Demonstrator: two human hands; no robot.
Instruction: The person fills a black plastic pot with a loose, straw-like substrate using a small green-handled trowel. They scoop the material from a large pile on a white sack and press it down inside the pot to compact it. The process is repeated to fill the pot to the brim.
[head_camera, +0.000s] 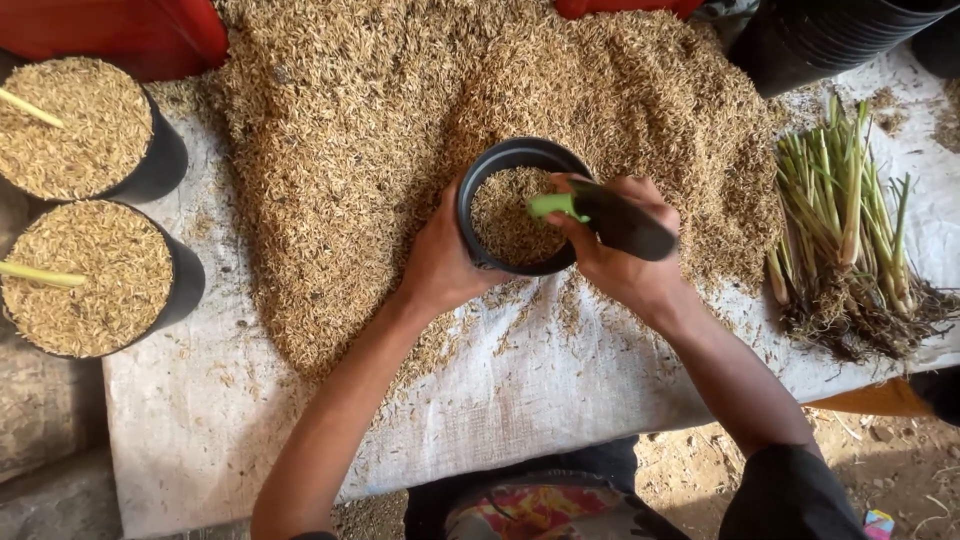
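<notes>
— Pot (478, 180), black and round: where do we find it?

— We find it at the near edge of the husk heap (400, 110), a broad mound of tan rice husks spread over a white woven sheet (520, 400) that covers the table. The pot stands upright and is partly filled with the same husks.

— How do we read the hands?

— We see the left hand (440, 265) against the pot's near-left wall, its fingers wrapped around the side and holding the pot. The right hand (620, 260) lies at the pot's right rim; its fingers are closed around a dark tool with a green tip (600, 215), and that tip reaches over the pot's mouth, above the husks inside.

— What else do we note around the pot?

— Far to the left of the pot, at the sheet's edge, we see two filled pots (90, 200), one behind the other, each heaped with husks and each bearing a pale green stalk. To the right of the pot, beyond the heap, a bundle of seedlings (850, 230) lies on the sheet, green shoots pointing away from us and a tangle of brown roots nearer. Behind and right of the pot, at the picture's upper corner, we see a stack of empty black pots (830, 35). Red containers (120, 30) stand behind the heap.
</notes>
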